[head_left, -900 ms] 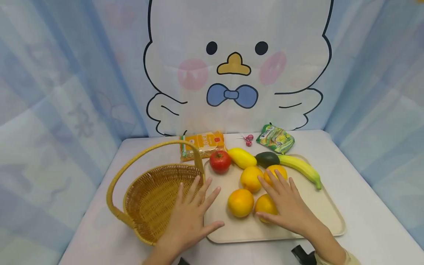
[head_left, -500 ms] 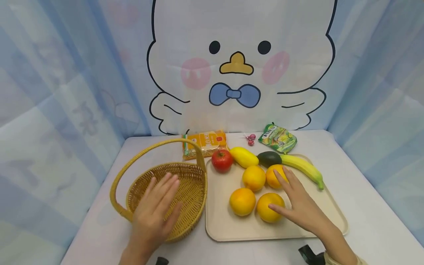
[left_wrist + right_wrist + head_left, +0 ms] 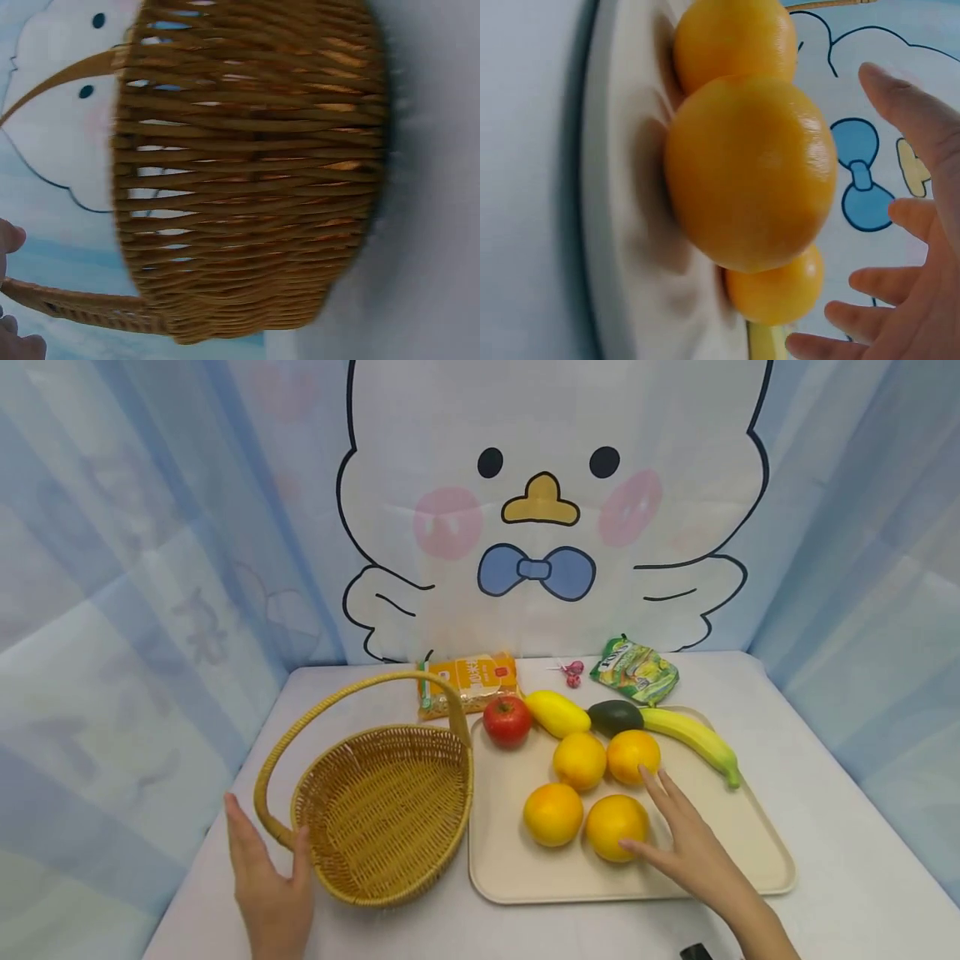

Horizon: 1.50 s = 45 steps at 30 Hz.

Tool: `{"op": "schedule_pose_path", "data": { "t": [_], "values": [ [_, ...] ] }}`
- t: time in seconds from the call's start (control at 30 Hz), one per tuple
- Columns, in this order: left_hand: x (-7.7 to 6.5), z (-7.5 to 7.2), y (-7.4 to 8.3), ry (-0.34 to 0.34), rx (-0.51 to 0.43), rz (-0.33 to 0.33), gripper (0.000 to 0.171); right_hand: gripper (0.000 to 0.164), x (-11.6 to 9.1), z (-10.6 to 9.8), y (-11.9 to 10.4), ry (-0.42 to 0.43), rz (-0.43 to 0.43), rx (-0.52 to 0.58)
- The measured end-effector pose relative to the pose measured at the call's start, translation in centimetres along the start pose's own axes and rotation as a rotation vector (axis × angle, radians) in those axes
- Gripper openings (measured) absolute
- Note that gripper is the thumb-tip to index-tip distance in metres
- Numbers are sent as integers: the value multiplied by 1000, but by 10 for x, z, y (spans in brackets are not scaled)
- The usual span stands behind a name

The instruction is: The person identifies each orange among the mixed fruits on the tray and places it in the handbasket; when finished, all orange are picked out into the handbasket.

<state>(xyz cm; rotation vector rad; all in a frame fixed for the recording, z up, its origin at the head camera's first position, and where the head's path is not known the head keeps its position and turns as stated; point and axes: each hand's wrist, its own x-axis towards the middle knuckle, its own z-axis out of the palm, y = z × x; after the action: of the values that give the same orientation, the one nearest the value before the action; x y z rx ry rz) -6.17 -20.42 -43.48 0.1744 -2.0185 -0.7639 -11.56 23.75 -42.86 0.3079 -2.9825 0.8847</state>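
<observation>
A woven wicker basket [image 3: 382,827] with an arched handle [image 3: 262,777] stands on the left. Beside its near left side, my left hand [image 3: 270,893] is raised with thumb and fingers apart, holding nothing. The left wrist view has the basket's woven side [image 3: 255,165] up close, with fingertips [image 3: 19,349] at the left edge around the handle's base. My right hand [image 3: 697,856] hovers over the tray [image 3: 525,881], fingers spread, its thumb tip overlapping the nearest orange [image 3: 617,828]. In the right wrist view that orange [image 3: 750,172] lies before the open palm.
More oranges [image 3: 552,814], a red apple [image 3: 507,722], a yellow mango-like fruit [image 3: 557,714], a dark green avocado-like fruit [image 3: 615,717] and a banana [image 3: 693,739] lie on the tray. Behind are an orange grain packet [image 3: 472,683], lollipops [image 3: 573,673] and a green bag [image 3: 636,670].
My left hand has moved left, from over the tray's edge across the basket to its outer left side. My right hand has drawn slightly right, uncovering the oranges. The head view has shifted a little.
</observation>
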Motion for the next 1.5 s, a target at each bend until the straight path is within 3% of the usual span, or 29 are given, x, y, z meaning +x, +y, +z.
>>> {"op": "schedule_pose_path", "data": {
  "t": [0.1, 0.4, 0.67, 0.8, 0.97, 1.13, 1.3, 1.4, 1.5],
  "values": [
    [-8, 5, -4, -60, 20, -45, 73, 96, -4, 10, 4, 19, -13, 8],
    [-8, 6, -4, -27, 5, -16, 71, 82, -7, 35, 6, 70, -90, 65],
    [-10, 5, -4, -43, 17, -43, 71, 81, -5, 41, 8, 91, -117, 141],
    [-10, 5, -4, -50, 22, -51, 71, 80, -5, 44, 9, 139, -143, 111],
    [-10, 5, -5, -34, 12, -26, 72, 81, -4, 45, 9, 177, -144, 66],
    [-10, 5, -5, -22, 5, 3, 71, 73, -2, 43, 9, 191, -113, 131],
    [-8, 5, -6, -1, -14, 36, 69, 70, 5, 39, 7, 125, -92, 195],
    [-8, 6, -7, 11, -21, 57, 66, 76, 9, 40, 4, 78, -107, 160],
    [-8, 8, -8, 10, -28, 68, 66, 77, 12, 43, 2, 87, -118, 121]
  ]
}}
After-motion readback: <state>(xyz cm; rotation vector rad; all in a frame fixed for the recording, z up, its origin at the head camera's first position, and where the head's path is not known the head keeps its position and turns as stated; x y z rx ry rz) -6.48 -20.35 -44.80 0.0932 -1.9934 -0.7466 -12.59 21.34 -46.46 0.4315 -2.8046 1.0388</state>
